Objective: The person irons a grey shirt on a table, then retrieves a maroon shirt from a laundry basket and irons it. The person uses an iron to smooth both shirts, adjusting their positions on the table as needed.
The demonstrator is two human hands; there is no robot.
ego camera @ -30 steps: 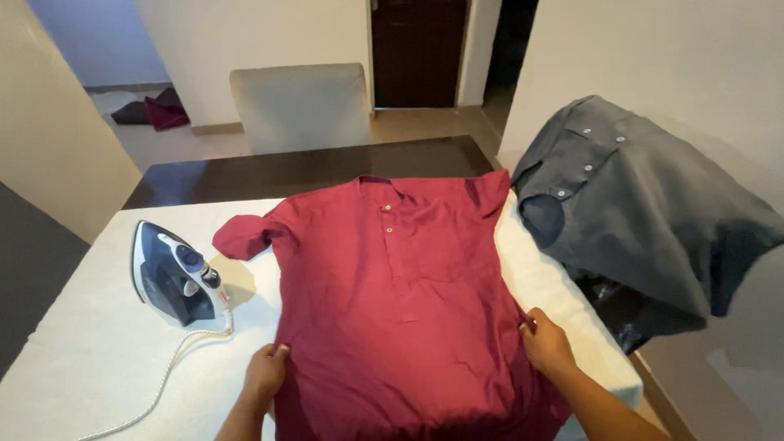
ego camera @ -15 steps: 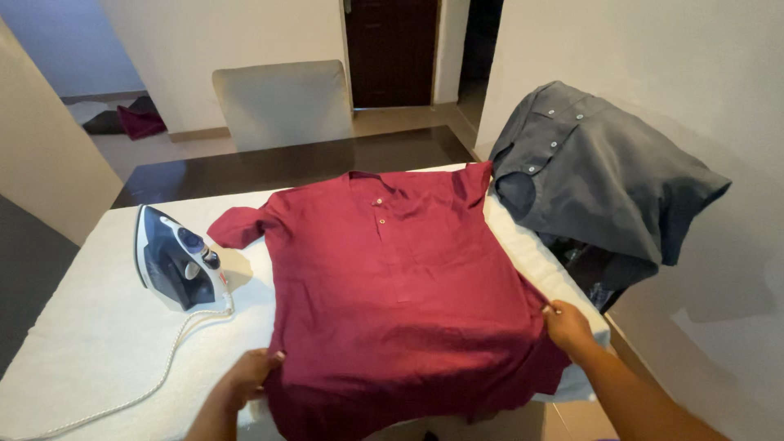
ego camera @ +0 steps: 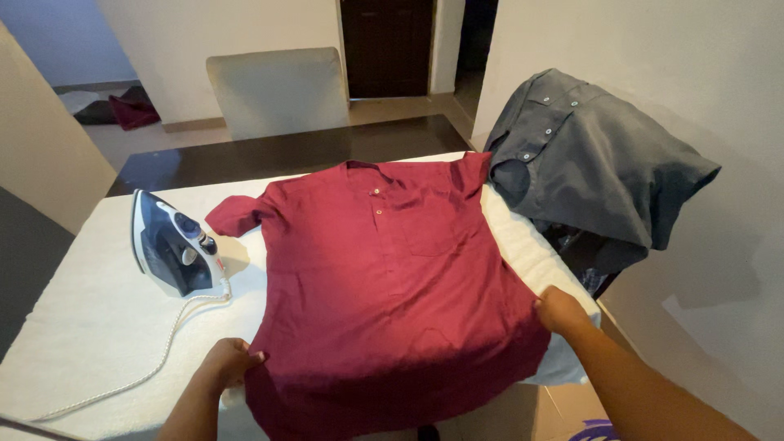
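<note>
On the white pad [ego camera: 98,327], both hands' grips [ego camera: 233,361] [ego camera: 558,310] pinch the maroon shirt [ego camera: 392,286]; iron [ego camera: 173,255] stands left.

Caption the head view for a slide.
Both hands, left hand and right hand, grip a maroon shirt spread on a white-covered table beside an iron.

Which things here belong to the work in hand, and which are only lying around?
In use:
- red shirt, gripped at both lower side edges
- left hand
- right hand
- white cloth under the shirt
- steam iron, standing beside the shirt

Lying about:
- grey shirt
- chair
- dark table
</note>
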